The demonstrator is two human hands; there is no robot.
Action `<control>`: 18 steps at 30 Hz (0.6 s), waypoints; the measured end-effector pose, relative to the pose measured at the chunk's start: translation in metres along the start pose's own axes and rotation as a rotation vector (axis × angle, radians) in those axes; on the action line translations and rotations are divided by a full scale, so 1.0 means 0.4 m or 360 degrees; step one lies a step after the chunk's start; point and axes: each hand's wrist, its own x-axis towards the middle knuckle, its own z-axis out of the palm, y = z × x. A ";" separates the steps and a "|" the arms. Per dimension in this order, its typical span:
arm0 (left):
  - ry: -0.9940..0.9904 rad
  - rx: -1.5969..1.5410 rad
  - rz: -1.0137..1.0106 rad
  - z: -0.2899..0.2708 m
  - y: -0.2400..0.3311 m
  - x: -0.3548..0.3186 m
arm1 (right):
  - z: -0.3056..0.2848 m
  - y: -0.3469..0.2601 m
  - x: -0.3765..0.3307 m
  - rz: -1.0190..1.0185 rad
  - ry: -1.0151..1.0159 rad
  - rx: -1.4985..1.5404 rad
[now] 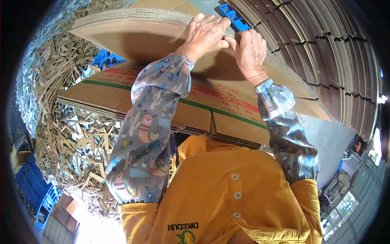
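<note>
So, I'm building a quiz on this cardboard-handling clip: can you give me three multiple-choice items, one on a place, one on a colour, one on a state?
1. Where does the heap of cardboard scraps lie?
A. on the person's left
B. on the person's right
C. on top of the raised cardboard sheet

2. What colour is the pallet corner beyond the hands?
A. red
B. blue
C. yellow

3. How do the left hand and right hand stand on the top cardboard sheet?
A. both off it
B. only the left one on it
C. both gripping its edge, side by side

Answers: 1 A, the scraps fill the left side of the view. 2 B, blue plastic shows just past the fingers. 3 C, both hands' fingers curl over the sheet's far edge, thumbs close together.
</note>
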 end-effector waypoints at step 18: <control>-0.0064 0.0051 -0.0097 0.018 0.017 0.017 | 0.003 0.072 0.176 -0.0065 -0.1350 0.0230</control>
